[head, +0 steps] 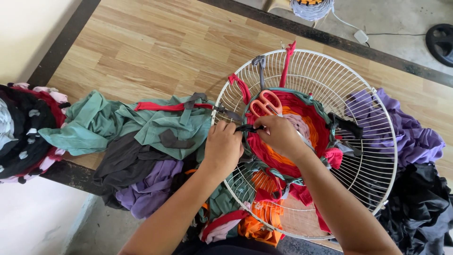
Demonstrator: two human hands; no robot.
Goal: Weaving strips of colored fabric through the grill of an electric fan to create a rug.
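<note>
Both hands point(252, 137) pinch a black strip point(248, 128), fingertips hidden.

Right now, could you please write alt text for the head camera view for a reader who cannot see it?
A person's left hand and right hand pinch a dark fabric strip at the edge of a round woven rag mat on a white wire fan guard. Orange-handled scissors lie on the mat; cloth scraps surround it on a wooden table.

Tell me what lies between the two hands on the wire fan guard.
In the head view, a short dark fabric strip spans the gap between the left hand and right hand, over the white wire fan guard; both hands pinch it.
</note>
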